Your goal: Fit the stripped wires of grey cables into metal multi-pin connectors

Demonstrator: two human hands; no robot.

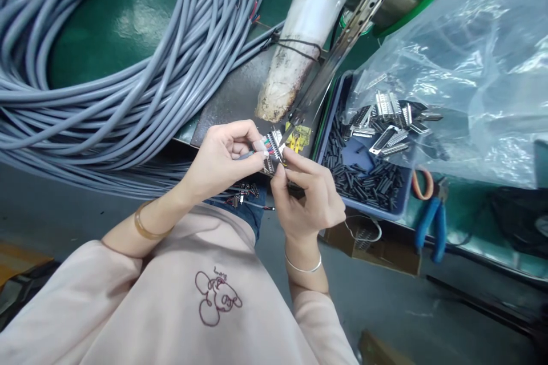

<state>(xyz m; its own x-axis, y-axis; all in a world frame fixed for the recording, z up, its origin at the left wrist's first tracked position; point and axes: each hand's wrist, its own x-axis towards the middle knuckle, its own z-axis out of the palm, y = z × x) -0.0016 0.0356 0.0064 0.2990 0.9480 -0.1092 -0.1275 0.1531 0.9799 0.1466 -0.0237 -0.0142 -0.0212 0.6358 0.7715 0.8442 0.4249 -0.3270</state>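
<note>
My left hand (226,151) pinches the end of a grey cable, whose thin coloured wires (269,147) fan out to a metal multi-pin connector (276,141). Closed at the connector's lower end, the thumb and forefinger of my right hand (306,191) grip its edge. The tip of a soldering iron (338,48) with a perforated metal barrel points down at the connector from above. Just behind it lies a yellow piece (297,138) on the dark plate. Exactly where the wires meet the pins is partly hidden by my fingers.
Bundled grey cables (141,91) spread over the green table at left. A plastic-wrapped tube (295,34) slants down behind the hands. At right, a blue tray (396,205) holds black sleeves and loose connectors (387,140) beside a clear plastic bag (466,68). Blue-handled pliers (432,222) lie at the edge.
</note>
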